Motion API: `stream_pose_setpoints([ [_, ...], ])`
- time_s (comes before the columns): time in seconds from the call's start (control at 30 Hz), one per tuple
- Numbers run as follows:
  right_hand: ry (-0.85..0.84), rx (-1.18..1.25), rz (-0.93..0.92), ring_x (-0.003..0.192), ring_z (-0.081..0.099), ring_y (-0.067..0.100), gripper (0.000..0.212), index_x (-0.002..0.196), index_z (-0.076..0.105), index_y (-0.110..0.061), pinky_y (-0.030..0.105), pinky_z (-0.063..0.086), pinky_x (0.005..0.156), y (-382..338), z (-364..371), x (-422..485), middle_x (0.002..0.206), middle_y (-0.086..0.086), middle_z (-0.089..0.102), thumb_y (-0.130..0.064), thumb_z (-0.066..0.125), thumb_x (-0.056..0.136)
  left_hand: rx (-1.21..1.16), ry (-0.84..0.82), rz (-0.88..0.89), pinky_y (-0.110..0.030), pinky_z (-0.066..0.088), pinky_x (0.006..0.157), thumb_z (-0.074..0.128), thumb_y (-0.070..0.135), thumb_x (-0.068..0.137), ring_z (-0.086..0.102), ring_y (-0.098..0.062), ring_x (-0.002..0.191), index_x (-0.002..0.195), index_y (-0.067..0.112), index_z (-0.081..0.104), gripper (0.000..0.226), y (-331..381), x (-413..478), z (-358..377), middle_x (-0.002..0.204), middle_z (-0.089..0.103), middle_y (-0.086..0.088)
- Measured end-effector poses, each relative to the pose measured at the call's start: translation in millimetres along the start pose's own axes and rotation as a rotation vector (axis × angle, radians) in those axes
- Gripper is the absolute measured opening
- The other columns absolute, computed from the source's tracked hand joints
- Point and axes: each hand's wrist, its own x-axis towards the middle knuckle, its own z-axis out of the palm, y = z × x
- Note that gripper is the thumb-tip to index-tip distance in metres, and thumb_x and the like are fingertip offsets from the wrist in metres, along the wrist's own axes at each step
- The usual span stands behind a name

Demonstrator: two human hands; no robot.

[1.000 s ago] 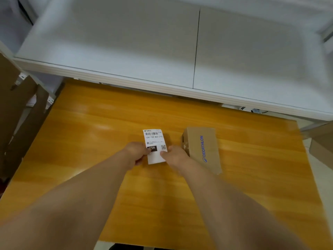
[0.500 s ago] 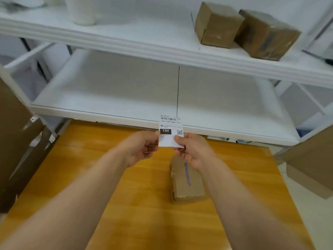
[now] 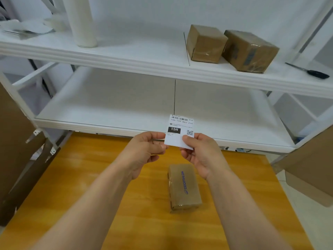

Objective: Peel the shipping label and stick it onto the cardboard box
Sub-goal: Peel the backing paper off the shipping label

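Note:
A white shipping label with a barcode, a black "15H" block and a QR code is held up in the air, above the table. My left hand pinches its lower left corner and my right hand pinches its lower right edge. Below the hands, a small brown cardboard box with blue lettering lies flat on the orange wooden table. The label is well clear of the box.
A white shelving unit stands behind the table. Its upper shelf holds two taped cardboard boxes, a white roll and a black-handled tool. Flattened cardboard leans at the left, more cardboard at the right.
Both hands lifted the label off the table and raised it. The camera tilted upward, so the upper shelf came into view and the box now sits lower in view.

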Motion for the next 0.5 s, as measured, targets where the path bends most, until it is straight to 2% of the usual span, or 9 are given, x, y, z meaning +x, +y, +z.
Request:
stream_pose_setpoints([
  [0.17,-0.006,-0.011,-0.012,0.069,0.067,0.015,0.012,0.107,0.067,-0.011,0.025,0.054,0.057,0.3,1.8,1.0,0.097,0.008,0.076,-0.009,0.064,0.096,-0.045,0.003,-0.011,-0.031,0.050,0.073,0.067,0.000,0.087,0.065,-0.018,0.082,0.115,0.014,0.069,0.031,0.0,-2.6,-2.8,0.094,0.074,-0.005],
  [0.37,-0.023,-0.013,0.000,0.069,0.066,0.016,0.010,0.104,0.067,-0.011,0.025,0.054,0.057,2.8,6.0,3.0,0.097,0.009,0.075,-0.008,0.063,0.096,-0.073,0.032,0.010,-0.034,0.051,0.077,0.068,-0.001,0.087,0.064,-0.019,0.083,0.116,0.014,0.068,0.033,-2.0,-2.3,-3.8,0.088,0.070,-0.003],
  [0.5,-0.018,-0.011,0.008,0.065,0.066,0.014,0.017,0.112,0.066,-0.009,0.024,0.054,0.055,5.2,6.8,5.9,0.095,0.010,0.074,-0.008,0.065,0.095,-0.084,0.047,0.020,-0.034,0.050,0.077,0.069,-0.002,0.085,0.064,-0.018,0.080,0.117,0.014,0.067,0.035,-2.4,-2.3,-5.3,0.085,0.070,-0.004],
])
